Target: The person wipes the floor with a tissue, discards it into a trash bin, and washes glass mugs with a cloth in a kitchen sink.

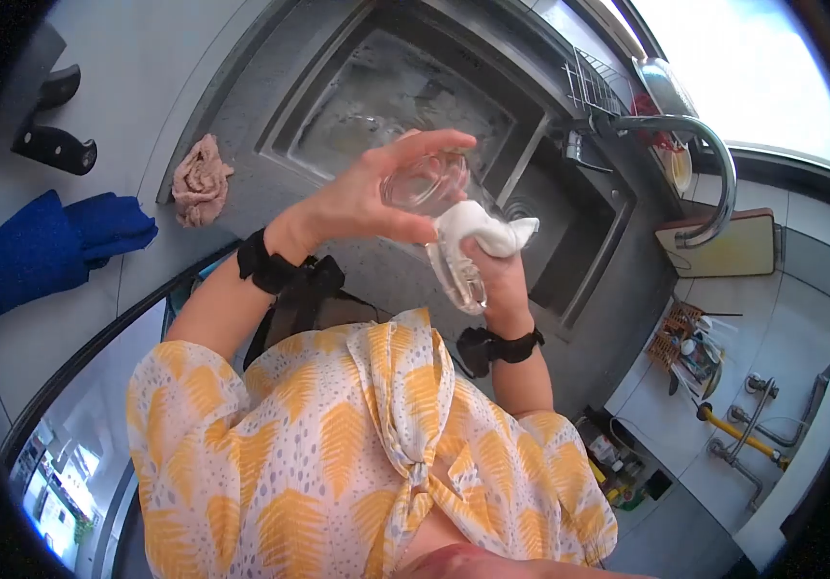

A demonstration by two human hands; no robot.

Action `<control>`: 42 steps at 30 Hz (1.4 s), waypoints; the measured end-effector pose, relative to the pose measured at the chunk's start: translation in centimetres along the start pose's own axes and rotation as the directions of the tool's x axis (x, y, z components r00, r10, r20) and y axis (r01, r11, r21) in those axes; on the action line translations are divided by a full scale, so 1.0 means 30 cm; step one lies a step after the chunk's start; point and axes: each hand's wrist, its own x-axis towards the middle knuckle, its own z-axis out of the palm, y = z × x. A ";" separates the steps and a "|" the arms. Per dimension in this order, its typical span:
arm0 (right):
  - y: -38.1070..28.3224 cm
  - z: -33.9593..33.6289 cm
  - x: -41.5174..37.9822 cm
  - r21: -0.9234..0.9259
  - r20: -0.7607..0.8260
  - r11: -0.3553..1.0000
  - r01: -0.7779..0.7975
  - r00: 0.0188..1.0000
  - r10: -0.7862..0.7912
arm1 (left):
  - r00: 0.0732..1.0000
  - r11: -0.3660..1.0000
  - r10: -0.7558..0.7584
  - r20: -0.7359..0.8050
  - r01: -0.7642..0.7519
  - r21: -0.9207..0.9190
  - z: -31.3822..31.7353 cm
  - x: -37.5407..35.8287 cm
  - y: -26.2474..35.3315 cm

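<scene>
A clear glass mug [425,185] is held over the front edge of the sink. My left hand [357,198] is closed around it, thumb and fingers on opposite sides. What looks like its looped glass handle [461,282] points down toward my chest. My right hand [498,280] grips a white cloth [478,228] pressed against the glass. Part of the cloth and some right fingers are hidden behind the mug.
A two-basin metal sink [285,116] lies beneath, with a curved faucet [724,183] at right. On the left are a crumpled pink cloth [201,181], a blue towel [39,251] and black-handled knives [56,150]. A cutting board [724,243] stands at right.
</scene>
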 end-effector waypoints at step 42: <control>-0.006 0.038 -0.052 0.063 0.171 0.994 0.088 0.980 -0.097 | 0.943 0.942 -0.216 -0.251 0.134 -0.307 -0.059 -0.092 -0.103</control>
